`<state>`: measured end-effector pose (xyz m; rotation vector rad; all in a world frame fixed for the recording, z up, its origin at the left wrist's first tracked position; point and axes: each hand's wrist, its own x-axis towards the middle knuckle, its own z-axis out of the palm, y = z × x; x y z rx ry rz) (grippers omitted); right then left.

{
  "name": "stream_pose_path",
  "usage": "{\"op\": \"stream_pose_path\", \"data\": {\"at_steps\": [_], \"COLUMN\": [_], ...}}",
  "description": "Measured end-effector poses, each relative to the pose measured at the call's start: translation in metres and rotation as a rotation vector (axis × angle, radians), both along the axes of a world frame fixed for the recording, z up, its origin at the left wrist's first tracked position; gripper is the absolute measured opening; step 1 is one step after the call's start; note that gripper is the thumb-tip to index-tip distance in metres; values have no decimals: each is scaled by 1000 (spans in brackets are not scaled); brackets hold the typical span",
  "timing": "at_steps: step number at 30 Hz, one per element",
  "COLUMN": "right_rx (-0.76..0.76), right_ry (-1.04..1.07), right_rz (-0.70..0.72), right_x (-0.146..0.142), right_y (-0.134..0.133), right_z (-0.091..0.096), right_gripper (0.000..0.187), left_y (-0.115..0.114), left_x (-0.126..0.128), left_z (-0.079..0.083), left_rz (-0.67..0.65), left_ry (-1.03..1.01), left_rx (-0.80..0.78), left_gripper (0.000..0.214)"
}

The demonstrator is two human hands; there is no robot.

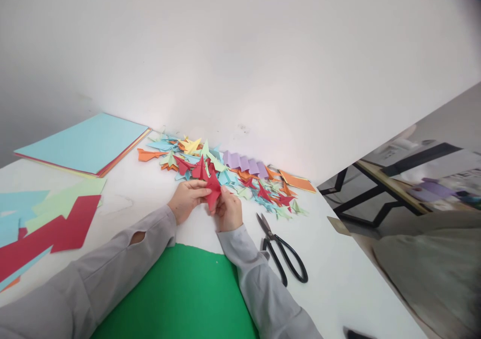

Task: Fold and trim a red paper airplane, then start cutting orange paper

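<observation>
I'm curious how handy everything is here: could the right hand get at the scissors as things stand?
Probably yes: the scissors lie close by, to the right of the right hand, and nothing seems to block the way. That hand holds red folded paper, though.

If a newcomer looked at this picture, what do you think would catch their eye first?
Probably the heap of many-coloured folded paper at the back of the white table, with the left hand and right hand holding a red folded piece just in front of it. Next would come the bright green sheet nearer the viewer, and the black-handled scissors lying to the right of the hands.
</observation>
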<state>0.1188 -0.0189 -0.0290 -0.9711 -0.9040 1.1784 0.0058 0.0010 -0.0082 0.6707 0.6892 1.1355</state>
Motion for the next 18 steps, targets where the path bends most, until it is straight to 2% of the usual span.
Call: {"op": "stream_pose_path", "data": {"at_steps": [5, 8, 18], "right_rx": [-27, -18, -40], "right_ry": [-23, -2, 48], "right_rz": [-45, -86, -55], "right_x": [1, 2, 5], "right_y": [2, 3, 4], "right_z": [-3, -3, 1], "right_gripper": [31, 32, 33], "left_y": [1, 2, 2], "left_x": [0, -1, -1], "left_z": [-2, -3, -7], "left_rz": [27, 29, 50], "left_ry": [53, 89, 155], "left_rx": [35, 40, 71], "left_gripper": [34, 35, 43]}}
